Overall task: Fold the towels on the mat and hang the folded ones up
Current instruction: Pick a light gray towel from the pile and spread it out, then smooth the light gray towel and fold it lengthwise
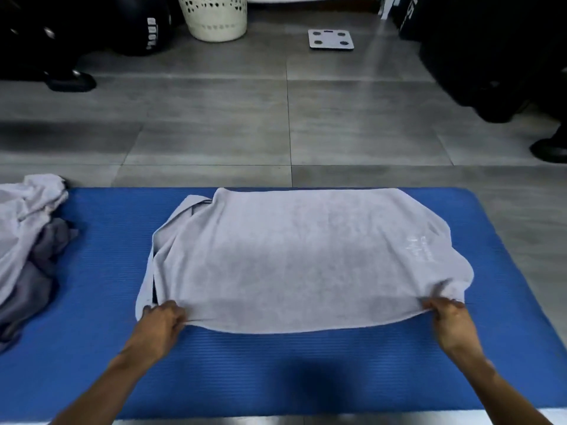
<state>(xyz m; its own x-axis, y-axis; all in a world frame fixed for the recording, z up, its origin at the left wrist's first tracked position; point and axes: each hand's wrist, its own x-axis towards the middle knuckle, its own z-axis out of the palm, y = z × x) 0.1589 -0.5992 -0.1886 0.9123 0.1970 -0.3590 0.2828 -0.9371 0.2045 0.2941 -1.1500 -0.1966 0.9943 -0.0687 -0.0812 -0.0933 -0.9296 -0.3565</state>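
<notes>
Light grey towel lies mid-mat, doubled over: a lower layer peeks out along its left side and at the far-left corner. Terry nap, soft rounded rectangle, faint pale logo near its right end. Its far edge runs along the mat's far edge; its near edge bows toward the person.

Left hand grips the towel's near-left corner, fingers curled around the fabric. Right hand grips the near-right corner, fingers pinching a bunch of cloth that puckers there. Both forearms are bare and come in from the mat's near edge.

Mat: blue foam, fine ribbed texture running left to right, rectangular. A soft shadow falls on it between the arms.

Heap of unfolded towels sits at the mat's left end, crumpled; pale grey on top, darker grey underneath, and it spills past the frame's left edge.

Floor: large grey stone-look tiles with thin joints.

Past the mat's far edge: cream plastic laundry basket with perforated walls, tapering toward its base; its contents can't be seen because the rim is cut off. To its right lies a flat white square bathroom scale with four dark pads. Black gym gear stands far left, and more dark shapes far right, too dim to identify.
</notes>
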